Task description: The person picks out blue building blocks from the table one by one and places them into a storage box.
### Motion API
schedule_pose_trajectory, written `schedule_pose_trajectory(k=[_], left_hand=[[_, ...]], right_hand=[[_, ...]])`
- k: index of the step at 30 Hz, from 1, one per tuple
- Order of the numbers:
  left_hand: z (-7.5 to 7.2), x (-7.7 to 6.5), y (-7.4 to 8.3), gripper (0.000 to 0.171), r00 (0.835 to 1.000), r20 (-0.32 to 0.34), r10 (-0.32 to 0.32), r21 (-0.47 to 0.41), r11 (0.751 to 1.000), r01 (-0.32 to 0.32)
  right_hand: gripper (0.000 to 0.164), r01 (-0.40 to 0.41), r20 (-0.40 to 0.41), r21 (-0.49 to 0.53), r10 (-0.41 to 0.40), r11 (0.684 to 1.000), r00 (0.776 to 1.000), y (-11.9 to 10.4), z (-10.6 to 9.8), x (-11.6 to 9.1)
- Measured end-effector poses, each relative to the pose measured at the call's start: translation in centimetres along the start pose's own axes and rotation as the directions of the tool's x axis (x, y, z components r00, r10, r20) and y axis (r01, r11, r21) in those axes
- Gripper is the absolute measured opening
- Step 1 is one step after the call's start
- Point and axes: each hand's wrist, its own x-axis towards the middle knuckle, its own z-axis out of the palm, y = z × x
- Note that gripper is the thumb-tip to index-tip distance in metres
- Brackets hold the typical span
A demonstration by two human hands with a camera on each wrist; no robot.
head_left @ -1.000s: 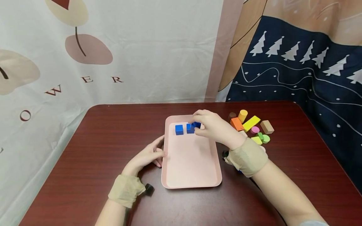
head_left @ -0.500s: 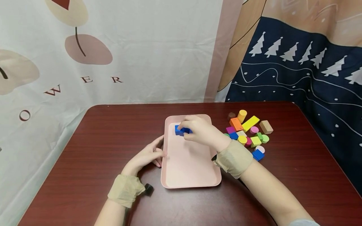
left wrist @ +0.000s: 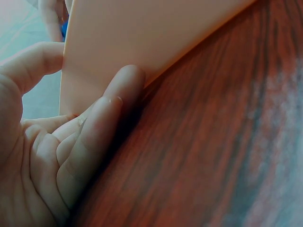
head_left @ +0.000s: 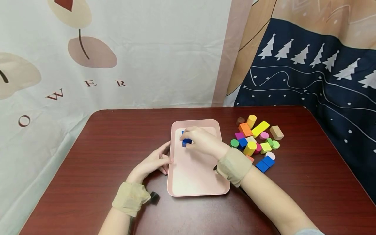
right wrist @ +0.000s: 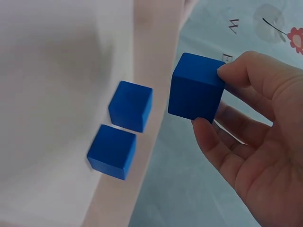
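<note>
My right hand (head_left: 202, 140) pinches a blue cube (right wrist: 196, 87) between thumb and fingertips, over the far left part of a pink tray (head_left: 199, 176). Two more blue cubes sit side by side in the tray, a first cube (right wrist: 130, 106) and a second cube (right wrist: 112, 152), apart from the held one in the right wrist view. From above, the right hand hides most of them. At the tray's left side, my left hand (head_left: 152, 161) grips the edge, thumb over the rim and other fingers (left wrist: 94, 137) against the outer side, low by the table.
Right of the tray lie several coloured wooden blocks, among them a yellow bar (head_left: 260, 129), an orange block (head_left: 245, 129), a tan block (head_left: 276, 132) and a blue pair (head_left: 265, 164). They rest on a dark red-brown table (head_left: 308, 182). A printed cloth (head_left: 164, 65) hangs behind.
My right hand has moved left across the tray with the blue cube and slightly nearer to me, uncovering more blocks on the right. The left hand has stayed at the tray's edge.
</note>
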Motion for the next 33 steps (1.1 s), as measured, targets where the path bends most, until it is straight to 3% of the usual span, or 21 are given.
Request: schedule_pose_trajectory(k=[11,33], left_hand=[[0.5,-0.9,2.2,0.073,1.000,0.024,0.013,0.001,1.000,-0.013],[0.7,-1.0,2.6,0.073,1.000,0.025,0.012,0.019,1.000,-0.012]], right_hand=[[0.021,-0.025,0.050,0.035,0.023,0.999,0.998,0.5,1.9,1.0],[0.020,-0.018,0.096,-0.008,0.018,1.000,0.995,1.2,3.9,1.7]])
